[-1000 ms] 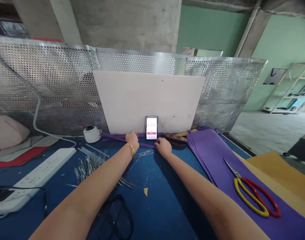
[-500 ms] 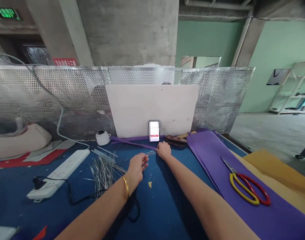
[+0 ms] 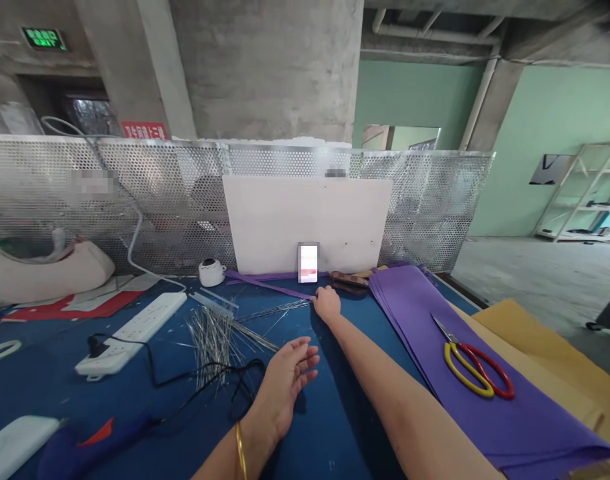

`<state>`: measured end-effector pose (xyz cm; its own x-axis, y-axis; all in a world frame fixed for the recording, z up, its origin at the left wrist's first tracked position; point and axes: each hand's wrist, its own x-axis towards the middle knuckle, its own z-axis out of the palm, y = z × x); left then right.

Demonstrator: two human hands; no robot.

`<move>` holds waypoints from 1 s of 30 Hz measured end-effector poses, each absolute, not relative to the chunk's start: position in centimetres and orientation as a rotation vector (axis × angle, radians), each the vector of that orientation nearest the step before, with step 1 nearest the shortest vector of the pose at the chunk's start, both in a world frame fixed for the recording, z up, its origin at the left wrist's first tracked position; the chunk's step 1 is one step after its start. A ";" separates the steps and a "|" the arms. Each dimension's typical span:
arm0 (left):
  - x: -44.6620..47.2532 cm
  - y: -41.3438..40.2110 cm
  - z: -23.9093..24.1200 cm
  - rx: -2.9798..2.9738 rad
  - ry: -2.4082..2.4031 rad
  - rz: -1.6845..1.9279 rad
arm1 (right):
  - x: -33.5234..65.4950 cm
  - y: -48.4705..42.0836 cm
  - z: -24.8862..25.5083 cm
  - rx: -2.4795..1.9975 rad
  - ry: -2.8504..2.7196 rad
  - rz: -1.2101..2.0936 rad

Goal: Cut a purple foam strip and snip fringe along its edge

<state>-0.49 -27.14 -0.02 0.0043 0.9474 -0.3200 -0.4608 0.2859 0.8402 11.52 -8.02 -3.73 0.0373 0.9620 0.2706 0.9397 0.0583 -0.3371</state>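
Observation:
My right hand [image 3: 327, 305] rests on the blue table just in front of a lit phone [image 3: 309, 265]. Its fingers are curled closed at the end of a narrow purple strip [image 3: 275, 287]; the fingertips are partly hidden. Thin metal wires [image 3: 272, 310] also run up to these fingers. Nearer to me, my left hand [image 3: 287, 373] hovers with its palm turned right, fingers loosely apart and nothing in them. Left of it lies a loose heap of wires [image 3: 212, 340], with a black cord [image 3: 245, 380] beside my wrist.
Scissors [image 3: 472, 363] with red and yellow handles lie on purple sheets [image 3: 409, 313] at right. A white power strip [image 3: 135, 333] and a blue glue gun [image 3: 99, 447] are on the left. A white board [image 3: 309, 213] stands behind the phone.
My left hand has drawn back toward me, away from my right hand, and its fingers are more spread. My right hand stays at the strip's end. The view has shifted slightly.

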 end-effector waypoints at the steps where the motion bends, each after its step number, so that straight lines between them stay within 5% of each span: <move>1: -0.3 -27.4 -0.1 0.620 1.010 1.199 | 11.5 -7.7 -3.7 -1.915 -1.891 0.093; 14: -0.4 -26.2 -2.1 0.629 0.896 1.101 | 12.2 -8.7 -2.4 -1.656 -1.590 0.438; 30: -1.9 -24.5 -0.5 0.416 0.769 1.227 | 19.8 -27.0 2.1 -0.846 -1.654 1.292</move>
<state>-1.94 -24.54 -0.46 0.1351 0.9447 -0.2987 -0.6806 0.3076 0.6649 19.81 -27.03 2.11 -0.4095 0.8872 0.2127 0.0082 0.2367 -0.9715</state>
